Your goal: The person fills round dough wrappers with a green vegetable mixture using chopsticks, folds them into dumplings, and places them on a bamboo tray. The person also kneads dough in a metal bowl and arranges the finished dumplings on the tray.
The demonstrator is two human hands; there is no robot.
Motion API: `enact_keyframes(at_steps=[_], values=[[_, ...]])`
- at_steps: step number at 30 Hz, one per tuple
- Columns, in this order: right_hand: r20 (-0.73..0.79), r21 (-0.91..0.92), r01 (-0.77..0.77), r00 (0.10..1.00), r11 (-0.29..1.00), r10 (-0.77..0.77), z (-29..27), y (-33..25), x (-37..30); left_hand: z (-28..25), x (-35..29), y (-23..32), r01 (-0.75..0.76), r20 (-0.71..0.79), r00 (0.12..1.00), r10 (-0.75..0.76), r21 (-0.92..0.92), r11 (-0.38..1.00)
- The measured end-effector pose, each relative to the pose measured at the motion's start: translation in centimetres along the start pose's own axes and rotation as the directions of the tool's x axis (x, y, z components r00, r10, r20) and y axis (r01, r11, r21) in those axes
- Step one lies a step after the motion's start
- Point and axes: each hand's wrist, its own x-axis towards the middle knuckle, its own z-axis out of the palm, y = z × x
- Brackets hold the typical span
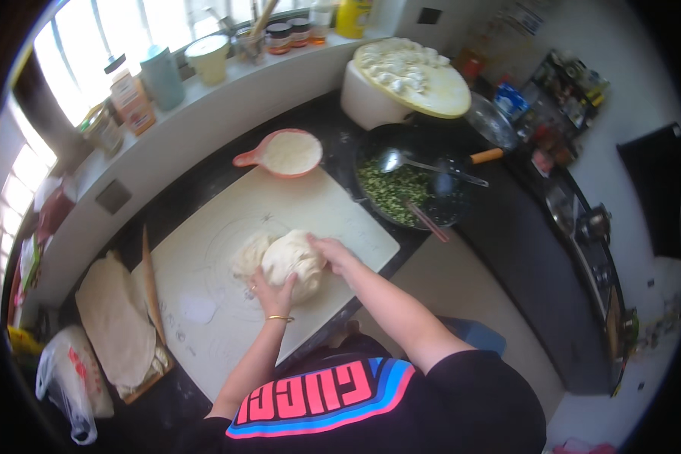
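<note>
A large lump of pale dough [291, 261] rests on a white kneading mat [204, 344] marked with printed circles. My left hand [271, 293], with a ring and a gold bangle on its wrist, grips the dough's near left side, thumb spread along it. From the right, my right hand [333, 256] cups the other side, its fingertips partly hidden behind the lump. The left part of the dough spreads lower and looks rough. A wooden rolling pin [152, 284] lies along the mat's left edge, beside a board covered by a beige cloth [112, 321].
Beyond the mat sits a red-handled bowl of flour [290, 153]. At the right, a wok [461, 193] holds chopped green filling, a metal spoon and chopsticks. A round tray of dumplings [443, 87] tops a white tub. Jars [278, 39] line the windowsill; a plastic bag [74, 371] lies lower left.
</note>
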Motion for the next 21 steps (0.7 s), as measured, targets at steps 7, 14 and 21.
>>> enact_keyframes(at_steps=[7,14,21], values=[[0.099,-0.16,0.578,0.816,0.8,-0.57,0.9,3.5,-7.1,-1.2,-4.3,-1.9,0.035,-0.011,0.999,-0.04,-0.314,0.949],[0.366,0.421,-0.22,0.929,0.88,0.057,1.2,2.8,-5.3,-1.4,-4.3,-0.7,-0.154,0.14,0.973,0.181,-0.185,0.971],[0.333,0.607,-0.057,0.924,0.792,-0.188,2.7,8.9,-9.9,-4.6,-6.0,1.1,-0.613,0.215,0.747,0.629,-0.145,0.777]])
